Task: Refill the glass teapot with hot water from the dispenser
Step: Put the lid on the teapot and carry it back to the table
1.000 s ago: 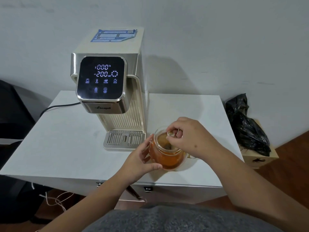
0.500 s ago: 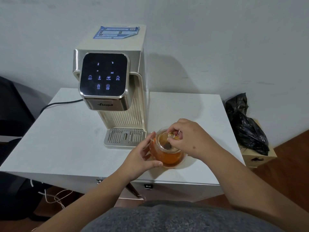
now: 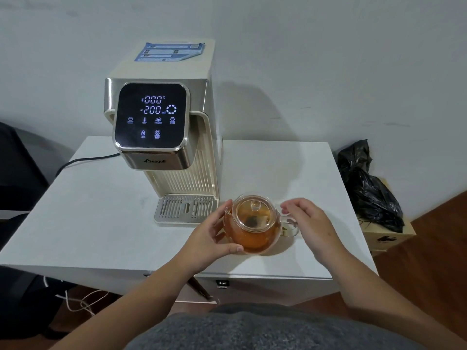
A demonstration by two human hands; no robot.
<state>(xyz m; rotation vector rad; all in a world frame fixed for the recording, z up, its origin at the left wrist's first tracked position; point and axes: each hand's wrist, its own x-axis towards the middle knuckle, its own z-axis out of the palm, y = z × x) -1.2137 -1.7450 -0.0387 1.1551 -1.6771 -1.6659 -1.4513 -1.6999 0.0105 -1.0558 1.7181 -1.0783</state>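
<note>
A round glass teapot [image 3: 254, 232] full of amber tea stands on the white table [image 3: 101, 210], just right of the dispenser's drip tray [image 3: 185, 210]. Its glass lid [image 3: 255, 213] sits on top, with a tea bag showing inside. My left hand [image 3: 214, 237] cups the pot's left side, thumb against its lower front. My right hand [image 3: 307, 223] hovers at the right with fingers spread, close to the clear handle [image 3: 290, 227] and holding nothing. The cream and steel dispenser [image 3: 164, 127] stands behind, its black panel lit with 000 °C and 200 ml.
A black power cable [image 3: 83, 160] runs off the table's left rear. A black plastic bag [image 3: 369, 188] lies on a cardboard box [image 3: 389, 234] to the right of the table. White cables [image 3: 80, 303] hang below the front edge. A wall stands close behind.
My right hand has let go of the lid knob and drawn back to the right of the pot. The lid now rests on the teapot. The panel's numbers, dark half a second ago, are lit.
</note>
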